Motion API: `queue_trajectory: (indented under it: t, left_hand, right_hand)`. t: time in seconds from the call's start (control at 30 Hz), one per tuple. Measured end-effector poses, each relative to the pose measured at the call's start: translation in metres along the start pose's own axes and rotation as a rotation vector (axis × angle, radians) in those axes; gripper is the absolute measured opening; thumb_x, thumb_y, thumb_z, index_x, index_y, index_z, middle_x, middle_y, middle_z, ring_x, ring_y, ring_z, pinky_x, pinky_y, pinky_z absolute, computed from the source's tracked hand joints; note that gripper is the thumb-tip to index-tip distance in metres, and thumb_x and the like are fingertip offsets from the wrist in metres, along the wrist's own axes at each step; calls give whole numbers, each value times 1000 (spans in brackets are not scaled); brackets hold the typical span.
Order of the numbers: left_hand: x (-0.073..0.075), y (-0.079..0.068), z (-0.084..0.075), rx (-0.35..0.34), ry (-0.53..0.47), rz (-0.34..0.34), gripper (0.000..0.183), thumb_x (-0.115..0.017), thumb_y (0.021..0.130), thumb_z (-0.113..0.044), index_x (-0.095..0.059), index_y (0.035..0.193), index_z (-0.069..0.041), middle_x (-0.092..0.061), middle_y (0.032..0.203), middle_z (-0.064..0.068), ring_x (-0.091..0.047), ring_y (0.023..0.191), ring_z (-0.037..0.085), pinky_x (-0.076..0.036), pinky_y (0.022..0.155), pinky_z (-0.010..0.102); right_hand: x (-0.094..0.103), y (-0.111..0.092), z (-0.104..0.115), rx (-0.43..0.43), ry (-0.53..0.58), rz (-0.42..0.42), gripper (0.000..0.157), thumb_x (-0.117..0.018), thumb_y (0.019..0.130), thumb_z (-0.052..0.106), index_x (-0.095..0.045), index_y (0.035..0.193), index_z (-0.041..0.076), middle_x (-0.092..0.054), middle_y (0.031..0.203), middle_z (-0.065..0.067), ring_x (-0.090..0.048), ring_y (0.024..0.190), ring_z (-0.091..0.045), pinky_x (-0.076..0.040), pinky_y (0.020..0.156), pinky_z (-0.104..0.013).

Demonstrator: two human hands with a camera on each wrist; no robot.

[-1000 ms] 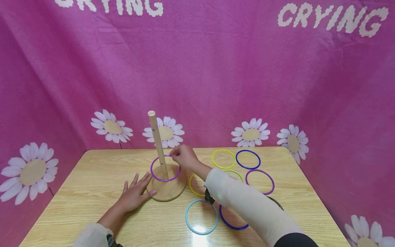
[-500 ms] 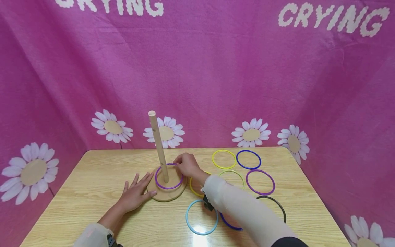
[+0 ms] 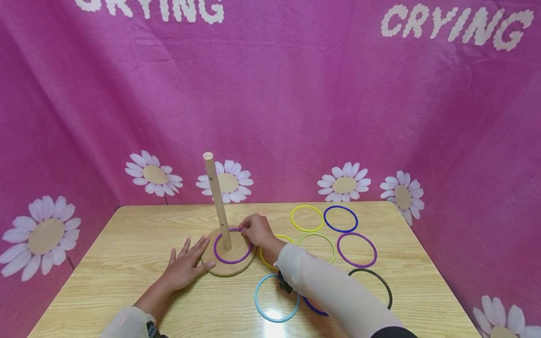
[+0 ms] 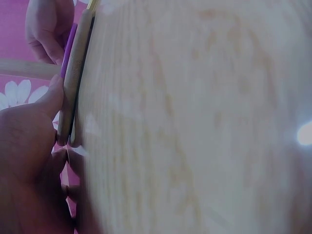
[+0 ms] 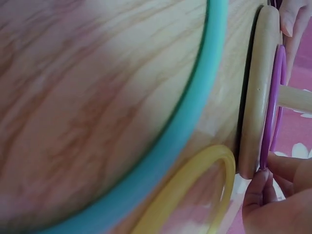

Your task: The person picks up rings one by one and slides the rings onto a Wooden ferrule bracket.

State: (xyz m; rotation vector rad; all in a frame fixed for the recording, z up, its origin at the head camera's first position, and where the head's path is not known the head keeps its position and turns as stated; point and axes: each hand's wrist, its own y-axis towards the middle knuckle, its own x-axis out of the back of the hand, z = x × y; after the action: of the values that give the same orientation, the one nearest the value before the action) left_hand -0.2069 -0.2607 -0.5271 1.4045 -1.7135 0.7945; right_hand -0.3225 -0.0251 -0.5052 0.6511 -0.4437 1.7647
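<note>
A purple ring (image 3: 233,262) encircles the foot of an upright wooden post (image 3: 217,202) and lies at or just over the round wooden base (image 3: 227,270). My right hand (image 3: 258,231) pinches the ring's far right edge between thumb and fingers; the right wrist view shows this pinch on the purple ring (image 5: 269,122) close to the base. My left hand (image 3: 184,266) lies with spread fingers at the base's left edge, its thumb and fingertips touching the rim. In the left wrist view, the left thumb (image 4: 54,95) rests against the base's edge.
Right of the base lie a light blue ring (image 3: 256,303), yellow rings (image 3: 306,230), a lime ring (image 3: 334,251), blue rings (image 3: 356,220), another purple ring (image 3: 374,256) and a black ring (image 3: 390,291). The right forearm (image 3: 325,286) covers parts of some. A pink curtain (image 3: 287,117) surrounds the table.
My right hand has lowered the purple ring down the post to the base, moving slightly right and nearer. The left hand has stayed at the base's edge.
</note>
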Motion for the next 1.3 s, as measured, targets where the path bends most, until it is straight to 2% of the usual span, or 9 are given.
queue_trajectory:
  t: [0.13, 0.3, 0.53, 0.63, 0.87, 0.97, 1.07, 1.3]
  left_hand:
    - [0, 0, 0, -5, -8, -5, 81, -60, 100, -55, -30, 164, -14, -26, 169, 13, -6, 155, 52, 8, 113, 79]
    - [-4, 0, 2, -35, -32, -39, 80, -61, 99, -55, -35, 162, -13, -30, 167, 17, -9, 153, 55, 7, 111, 81]
    - [-7, -1, 6, -72, -54, -67, 79, -61, 99, -55, -36, 162, -16, -31, 166, 18, -9, 151, 58, 7, 109, 83]
    - [-6, 0, 5, -56, -42, -51, 79, -59, 99, -57, -35, 162, -16, -30, 167, 18, -8, 152, 57, 7, 110, 82]
    - [3, -2, -6, -4, -29, 3, 81, -60, 100, -55, -31, 163, -13, -26, 168, 16, -6, 154, 54, 7, 111, 81]
    - [5, -2, -9, 9, -11, 16, 81, -59, 101, -55, -30, 164, -14, -25, 169, 14, -5, 155, 52, 7, 112, 80]
    - [4, -3, -9, 11, -1, 19, 80, -59, 101, -55, -29, 164, -14, -25, 169, 14, -5, 155, 52, 6, 113, 80]
    - [5, -3, -9, 8, -4, 17, 81, -60, 101, -53, -29, 164, -14, -25, 169, 13, -5, 155, 52, 7, 112, 81]
  right_hand:
    - [-1, -2, -1, 31, -20, -23, 12, -78, 85, -5, -81, 87, 6, -66, 71, 3, -55, 77, -9, -49, 76, -24]
    - [-1, -5, -1, 29, -23, -22, 10, -79, 86, -3, -82, 88, 7, -68, 73, 3, -55, 77, -8, -49, 75, -23]
    - [1, -6, -2, 3, 55, 1, 9, -80, 86, -1, -82, 90, 6, -70, 74, 1, -58, 79, -9, -51, 73, -23]
    - [2, -6, -4, 1, 82, 9, 10, -81, 85, -1, -83, 91, 7, -71, 76, 1, -60, 80, -9, -52, 74, -22]
    - [9, -10, -5, -33, 247, 71, 12, -77, 88, -5, -80, 97, 2, -74, 90, -5, -63, 85, -9, -55, 70, -21]
    - [15, -12, -5, 9, 218, 87, 13, -76, 90, -3, -79, 102, 0, -76, 91, -6, -65, 82, -9, -56, 70, -21]
    - [22, -15, -6, 77, 138, 88, 17, -76, 91, 0, -78, 108, -2, -77, 92, -6, -67, 84, -9, -56, 75, -22]
    - [43, -18, -17, 133, 52, 84, 24, -75, 93, 5, -76, 117, 0, -77, 107, -10, -70, 100, -20, -57, 89, -32]
